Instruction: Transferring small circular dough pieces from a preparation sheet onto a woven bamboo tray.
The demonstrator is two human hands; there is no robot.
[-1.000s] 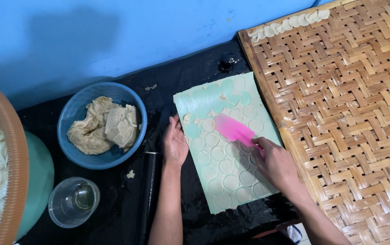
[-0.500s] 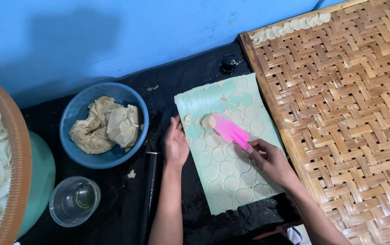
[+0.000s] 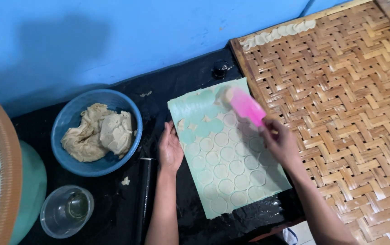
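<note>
A pale green mat (image 3: 267,186) lies on a black work surface, covered with thin dough cut into several round discs (image 3: 220,170). My left hand (image 3: 170,149) rests flat at the mat's left edge. My right hand (image 3: 280,141) grips a pink scraper (image 3: 245,106), its blade at the mat's far right corner with a dough disc on its tip. The far left part of the mat shows bare green circles where discs are gone.
A blue bowl (image 3: 72,163) of dough lumps sits to the left. A clear glass (image 3: 66,211) stands near the front left, a black rolling pin (image 3: 144,195) beside my left forearm. A woven bamboo tray (image 3: 349,113) on the right holds a row of discs (image 3: 279,32) along its far edge.
The pink scraper has moved from the middle of the mat toward its far right corner, lifting a disc. My left hand has stayed at the mat's left edge.
</note>
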